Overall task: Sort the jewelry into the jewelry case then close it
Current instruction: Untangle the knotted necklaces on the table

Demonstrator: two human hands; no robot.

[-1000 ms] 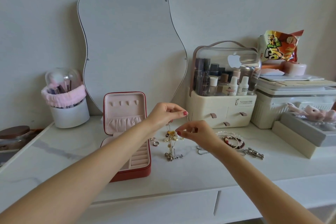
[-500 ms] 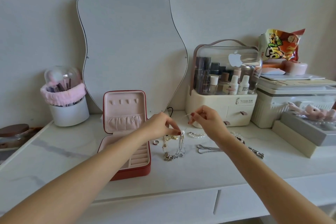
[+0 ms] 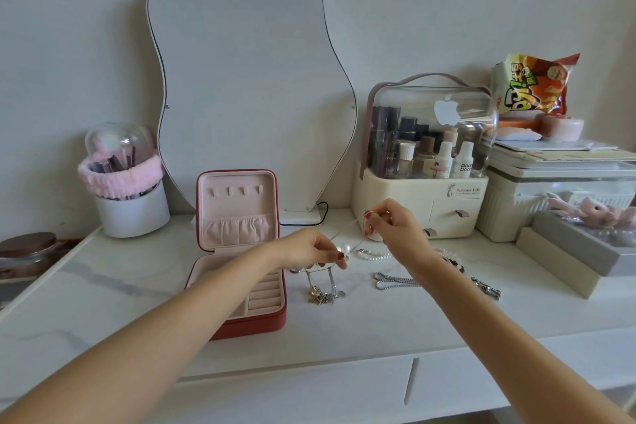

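Note:
A red jewelry case (image 3: pixel 241 286) with pink lining stands open on the white marble table, its lid upright. Just right of it, my left hand (image 3: pixel 311 249) pinches a thin chain necklace (image 3: pixel 323 287) whose tangled charms hang onto the table. My right hand (image 3: pixel 389 224) pinches the other end of the thin chain, raised a little higher. A pearl bracelet (image 3: pixel 375 255), a silver chain (image 3: pixel 392 280), a dark bead bracelet (image 3: pixel 454 263) and a metal clasp piece (image 3: pixel 487 287) lie on the table to the right.
A wavy mirror (image 3: pixel 247 79) leans on the wall behind the case. A cosmetics organizer (image 3: pixel 426 162) and storage boxes (image 3: pixel 557 189) fill the right side. A brush holder (image 3: pixel 127 182) stands at the left, a grey gift box (image 3: pixel 585 248) at far right.
My hands have drawn apart, stretching the thin chain: my left hand dropped lower toward the case, my right hand rose and moved right. The hanging charms now rest on the table.

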